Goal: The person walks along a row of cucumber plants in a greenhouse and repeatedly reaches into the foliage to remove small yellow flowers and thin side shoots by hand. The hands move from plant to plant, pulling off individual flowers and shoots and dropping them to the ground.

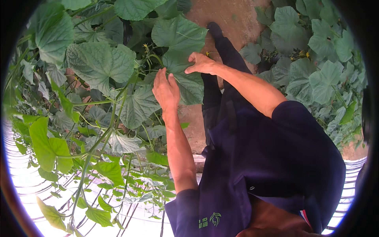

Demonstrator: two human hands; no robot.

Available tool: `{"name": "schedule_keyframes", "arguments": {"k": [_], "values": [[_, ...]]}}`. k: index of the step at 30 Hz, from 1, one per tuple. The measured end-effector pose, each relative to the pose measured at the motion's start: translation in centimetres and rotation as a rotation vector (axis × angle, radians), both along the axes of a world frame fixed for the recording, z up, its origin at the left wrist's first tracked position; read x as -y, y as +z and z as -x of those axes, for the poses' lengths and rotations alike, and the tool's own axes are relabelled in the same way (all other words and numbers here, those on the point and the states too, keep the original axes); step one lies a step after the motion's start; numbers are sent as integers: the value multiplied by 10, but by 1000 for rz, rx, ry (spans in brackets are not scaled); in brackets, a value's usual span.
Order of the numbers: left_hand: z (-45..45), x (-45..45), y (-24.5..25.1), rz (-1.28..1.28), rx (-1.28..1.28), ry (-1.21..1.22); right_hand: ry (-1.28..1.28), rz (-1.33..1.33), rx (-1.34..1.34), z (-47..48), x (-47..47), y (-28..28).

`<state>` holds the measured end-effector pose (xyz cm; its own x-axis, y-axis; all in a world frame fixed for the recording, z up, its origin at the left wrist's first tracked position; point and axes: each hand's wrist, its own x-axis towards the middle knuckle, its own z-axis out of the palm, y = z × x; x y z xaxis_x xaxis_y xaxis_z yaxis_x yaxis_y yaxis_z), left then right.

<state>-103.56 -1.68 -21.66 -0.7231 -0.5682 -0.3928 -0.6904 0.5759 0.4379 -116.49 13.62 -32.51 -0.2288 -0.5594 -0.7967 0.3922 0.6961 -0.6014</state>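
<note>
My left hand (167,90) is raised among the leaves of a cucumber vine, its back towards the view and its fingers close together. A thin green tendril (174,77) passes by the fingertips and thumb; whether they pinch it, I cannot tell. To its right, my right hand (200,63) has thumb and forefinger apart, with nothing seen between them. It is in front of the edge of a broad cucumber leaf (191,86). The main vine stem (112,118) climbs at the left of my left hand, with a small yellow flower (145,46) above the hands.
Dense vines fill the left side, and another row of leafy plants (296,71) stands at the right. Between them runs a bare soil path (234,14), where my legs and dark shoe (215,29) show. Bright greenhouse covering with curved ribs (26,183) appears at the lower left.
</note>
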Motion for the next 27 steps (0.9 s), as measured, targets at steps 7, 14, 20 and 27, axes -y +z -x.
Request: {"name": "schedule_keyframes", "arguments": {"k": [7, 14, 20, 27], "values": [[-25, 0, -41, -72, 62, 210, -177, 46, 289, -61, -31, -10], [-38, 33, -104, -89, 7, 388, 84, 11, 186, -116, -22, -16], [-35, 48, -138, -203, -15, 586, 420, 346, -128, -153, -27, -13], [-27, 67, -169, -332, -18, 895, 480, 389, -118, -174, -23, -28]]}}
